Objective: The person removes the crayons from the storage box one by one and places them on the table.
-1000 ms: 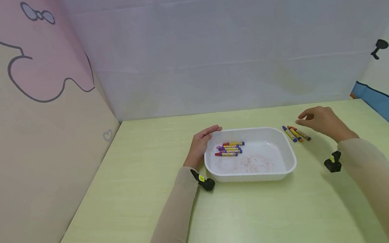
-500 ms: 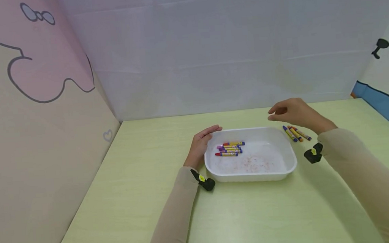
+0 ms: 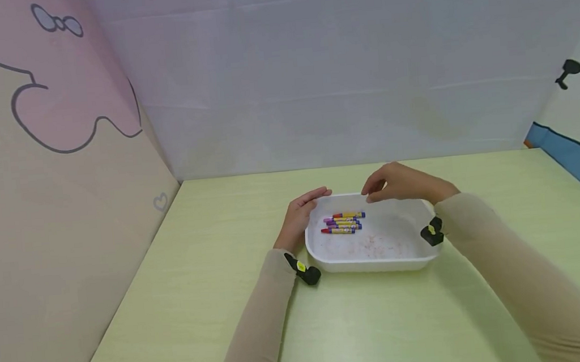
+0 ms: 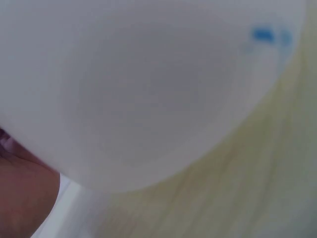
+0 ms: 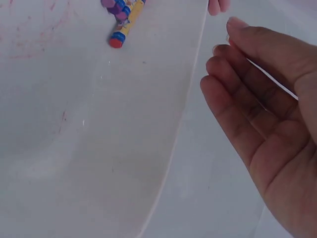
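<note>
A white tray [image 3: 378, 261] stands on the table, its far right corner hidden by the right arm. My left hand [image 3: 295, 220] rests against its left side, fingers stretched along the far left corner; in the left wrist view the tray's wall [image 4: 148, 99] fills most of the picture. Several crayons [image 3: 344, 223] with yellow wrappers and red or purple tips lie side by side in the tray's left part. Over the far rim hovers my right hand [image 3: 402, 183], fingers loosely bent and thumb apart. In the right wrist view nothing lies between the fingers of the right hand [image 5: 267, 104].
The pale green table [image 3: 217, 300] reaches back to a whitish cloth wall [image 3: 312, 77]. A side wall with a pink cartoon drawing [image 3: 72, 79] rises on the left. Reddish marks [image 3: 374, 245] speckle the tray's floor.
My right hand has moved left from beside the loose crayons on the table to above the tray's far rim, and its arm now hides those crayons. The left hand and tray stay put.
</note>
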A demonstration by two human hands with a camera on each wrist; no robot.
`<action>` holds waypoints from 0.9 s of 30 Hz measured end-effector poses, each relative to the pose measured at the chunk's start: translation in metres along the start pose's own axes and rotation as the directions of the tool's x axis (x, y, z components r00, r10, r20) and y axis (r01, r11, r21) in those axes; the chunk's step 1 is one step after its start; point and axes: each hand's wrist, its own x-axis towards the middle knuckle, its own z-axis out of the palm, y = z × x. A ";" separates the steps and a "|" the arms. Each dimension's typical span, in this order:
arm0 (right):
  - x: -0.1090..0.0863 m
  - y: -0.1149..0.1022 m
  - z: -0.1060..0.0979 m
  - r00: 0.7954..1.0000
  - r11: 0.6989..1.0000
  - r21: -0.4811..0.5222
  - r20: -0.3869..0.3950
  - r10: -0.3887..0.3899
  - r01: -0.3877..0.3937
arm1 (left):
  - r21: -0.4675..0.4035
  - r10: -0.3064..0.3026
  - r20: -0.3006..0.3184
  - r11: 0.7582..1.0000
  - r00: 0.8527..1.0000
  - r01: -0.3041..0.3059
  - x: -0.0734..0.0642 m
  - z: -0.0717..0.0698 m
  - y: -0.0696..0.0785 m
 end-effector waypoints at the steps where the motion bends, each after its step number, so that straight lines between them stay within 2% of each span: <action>1: 0.003 -0.002 0.003 1.000 1.000 0.001 0.022 -0.004 0.004 | 0.003 0.002 0.000 1.000 1.000 -0.002 0.000 0.000 0.000; 7: 0.023 -0.014 0.022 0.989 1.000 0.026 0.147 -0.009 0.005 | 0.022 0.016 0.003 1.000 1.000 -0.016 -0.001 -0.001 0.001; 12: 0.034 -0.016 0.036 0.976 1.000 0.012 0.216 0.003 -0.006 | 0.033 0.017 -0.002 0.999 1.000 -0.016 -0.002 -0.001 0.002; 21: 0.040 -0.016 0.052 0.959 0.999 0.024 0.282 0.038 -0.047 | 0.041 0.024 0.004 0.999 1.000 -0.024 -0.002 0.001 0.001; 27: 0.041 -0.020 0.057 0.960 0.998 0.022 0.277 0.050 -0.059 | 0.042 0.024 -0.006 0.999 1.000 -0.024 0.001 -0.001 0.000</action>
